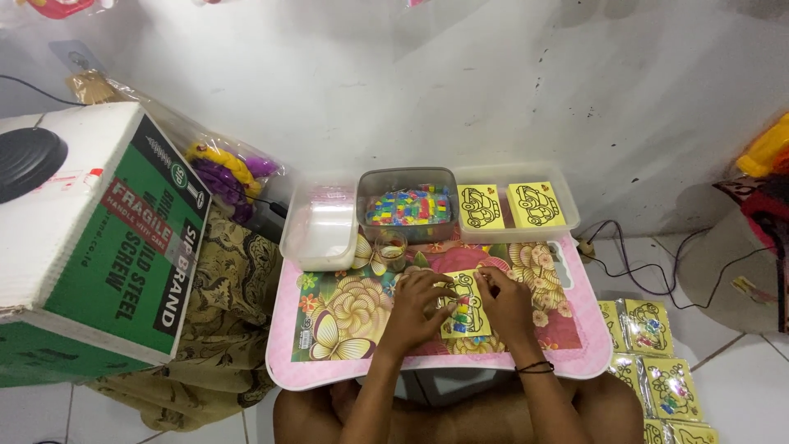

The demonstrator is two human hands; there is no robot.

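Head view: yellow card point(465, 316) with a car outline lies near the tabletop's point(329, 374) front edge, small coloured pieces on it. Left hand point(419, 302) pins its left edge, grip narrow; right hand point(503, 298) pinches at the top, contents too small to tell. Best keep the card flat, pressing lightly

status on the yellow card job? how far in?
Done: a batch of bagged yellow cards lies on the floor at the person's right. In hand: left hand and right hand work on one yellow card on the pink table, with coloured bits on it. Left: two stacks of blank cards in the tray, coloured pieces in the tub.
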